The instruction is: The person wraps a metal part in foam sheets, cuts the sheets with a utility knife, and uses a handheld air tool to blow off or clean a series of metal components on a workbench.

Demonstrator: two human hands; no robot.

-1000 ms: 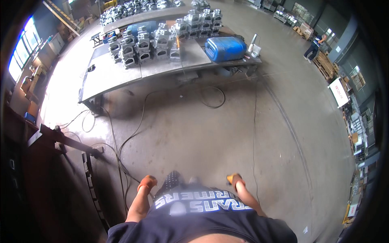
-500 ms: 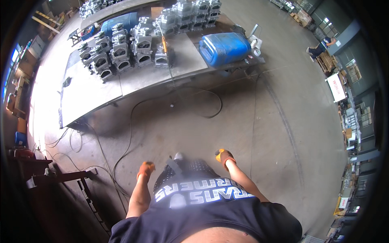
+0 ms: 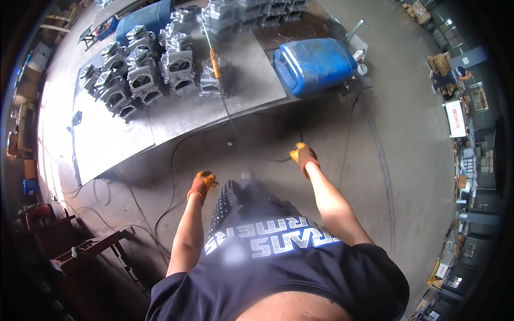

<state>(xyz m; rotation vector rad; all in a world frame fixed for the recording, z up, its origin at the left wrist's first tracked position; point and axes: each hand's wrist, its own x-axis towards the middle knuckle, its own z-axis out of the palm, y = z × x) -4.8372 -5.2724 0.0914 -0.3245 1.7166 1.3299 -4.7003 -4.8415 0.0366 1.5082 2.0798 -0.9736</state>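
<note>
Both of my hands wear orange work gloves and hold nothing. My left hand (image 3: 202,184) hangs in front of my left leg with its fingers loosely curled, above the concrete floor. My right hand (image 3: 303,156) is stretched further forward, near a black cable (image 3: 278,159) on the floor, just short of the metal table (image 3: 123,139). On that table stand several grey cast metal housings (image 3: 160,69) in rows, and a tool with an orange handle (image 3: 215,63) lies among them.
A blue plastic canister (image 3: 313,64) lies on its side at the table's right end. Black cables (image 3: 160,214) loop over the floor on my left. A rusty steel frame (image 3: 85,249) stands at the lower left. Another person (image 3: 455,77) is far off at the right.
I have walked closer to the table, which now fills the upper picture. My right hand has swung forward and my left hand has come up a little.
</note>
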